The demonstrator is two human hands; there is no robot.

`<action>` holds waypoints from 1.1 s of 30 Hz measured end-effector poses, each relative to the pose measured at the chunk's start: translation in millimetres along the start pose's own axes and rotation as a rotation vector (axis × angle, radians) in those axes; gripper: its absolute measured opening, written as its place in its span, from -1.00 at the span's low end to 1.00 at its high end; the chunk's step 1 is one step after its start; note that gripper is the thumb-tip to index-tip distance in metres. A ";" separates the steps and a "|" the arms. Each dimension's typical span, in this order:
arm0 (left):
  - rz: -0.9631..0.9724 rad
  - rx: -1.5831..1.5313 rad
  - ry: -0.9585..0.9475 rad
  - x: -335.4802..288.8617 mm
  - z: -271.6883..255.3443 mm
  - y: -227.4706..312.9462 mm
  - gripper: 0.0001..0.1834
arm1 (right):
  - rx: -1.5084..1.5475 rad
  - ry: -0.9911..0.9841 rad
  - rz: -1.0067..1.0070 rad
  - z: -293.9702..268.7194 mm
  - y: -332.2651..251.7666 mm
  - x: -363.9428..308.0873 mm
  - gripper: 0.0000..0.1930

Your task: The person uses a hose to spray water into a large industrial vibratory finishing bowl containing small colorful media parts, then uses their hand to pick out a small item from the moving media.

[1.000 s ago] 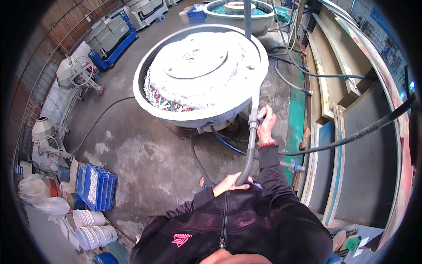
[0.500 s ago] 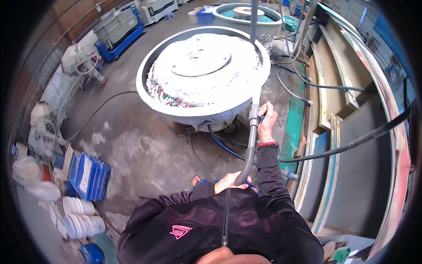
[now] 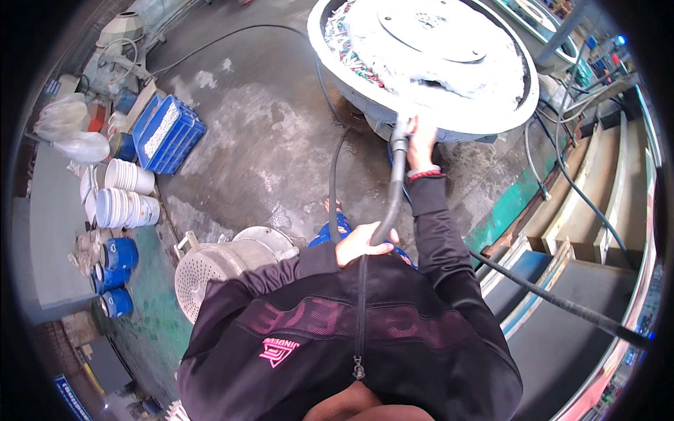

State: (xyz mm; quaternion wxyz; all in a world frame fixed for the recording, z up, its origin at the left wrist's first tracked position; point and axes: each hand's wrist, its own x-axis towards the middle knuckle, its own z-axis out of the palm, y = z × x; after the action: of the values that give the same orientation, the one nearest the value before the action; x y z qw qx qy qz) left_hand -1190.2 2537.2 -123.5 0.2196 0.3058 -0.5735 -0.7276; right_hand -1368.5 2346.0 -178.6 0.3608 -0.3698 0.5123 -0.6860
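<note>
A bent grey hose pipe runs from near my waist up to the rim of a large round white tub. My left hand is wrapped around its lower end, close to my jacket. Farther out, my right hand, with a red bracelet at the wrist, is closed at the pipe's upper fitting. A bright white stream seems to leave the pipe's tip over the tub; glare blurs it. White foam covers much of the tub around a round raised centre plate. Small red, green and white pieces show along its left side.
Left stand a blue crate, stacked white buckets and blue drums. A perforated metal drum is by my left arm. Black hoses cross the wet floor. Sloping troughs line the right.
My view has tilted down and turned, so the tub appears higher and farther right. Both hands keep their hold on the hose pipe. The perforated drum has come into view.
</note>
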 end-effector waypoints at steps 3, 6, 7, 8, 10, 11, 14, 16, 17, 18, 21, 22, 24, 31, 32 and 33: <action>-0.156 -0.010 0.156 -18.3 -5.4 12.2 -0.76 | -0.028 -0.182 0.024 46.5 17.2 -17.2 -0.57; -0.129 0.001 0.227 -25.0 -2.1 9.4 -0.77 | 0.083 -0.137 0.160 60.4 10.8 -27.6 -0.55; -0.169 -0.029 0.223 -24.6 -1.5 8.2 -0.77 | 0.090 -0.072 0.209 61.2 -3.2 -29.3 -0.55; -0.147 0.022 0.203 -23.9 0.4 5.6 -0.77 | 0.097 -0.021 0.205 54.3 -4.7 -31.6 -0.55; -0.154 0.102 0.146 -17.2 7.7 1.2 -0.79 | 0.167 0.090 0.198 27.2 -10.4 -29.4 -0.58; -0.170 0.093 0.093 -12.5 11.7 -0.3 -0.78 | 0.229 0.150 0.201 10.7 -13.8 -29.2 -0.60; -0.136 0.233 -0.107 6.1 17.0 4.4 -0.75 | 0.326 0.300 0.213 -41.4 -25.2 -28.1 -0.59; -0.050 0.270 -0.200 15.3 18.9 1.6 -0.75 | 0.361 0.336 0.162 -66.9 -36.8 -28.5 -0.61; -0.010 0.293 -0.251 20.2 18.9 1.0 -0.75 | 0.383 0.346 0.130 -75.8 -45.0 -28.5 -0.62; 0.036 0.303 -0.283 26.6 18.2 1.1 -0.76 | 0.383 0.339 0.090 -81.5 -53.0 -27.3 -0.63; -0.080 0.254 -0.297 28.3 15.2 2.9 -0.76 | 0.320 0.408 0.078 -76.0 -68.0 -25.3 -0.71; -0.133 0.189 -0.281 29.4 13.9 2.1 -0.76 | 0.232 0.394 0.018 -77.7 -58.2 -19.6 -0.81; -0.089 0.190 -0.230 25.7 8.1 3.9 -0.74 | 0.072 0.424 -0.050 -63.8 -44.2 -11.3 -0.78; -0.039 0.185 -0.067 16.8 -30.4 6.7 -0.72 | 0.485 0.069 0.735 11.1 -51.8 -15.4 -0.67; -0.025 0.142 -0.054 15.7 -37.8 11.4 -0.72 | 0.480 0.055 0.750 20.3 -48.0 -14.3 -0.65; -0.042 0.135 -0.033 13.8 -46.3 13.9 -0.72 | 0.480 0.036 0.764 31.4 -42.8 -11.6 -0.63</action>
State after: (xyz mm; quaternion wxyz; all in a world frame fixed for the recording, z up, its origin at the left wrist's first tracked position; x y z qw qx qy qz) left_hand -1168.3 2492.1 -119.9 0.1740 0.3199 -0.6181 -0.6966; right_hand -1340.5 2351.7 -132.3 0.6545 -0.0480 0.4447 -0.6096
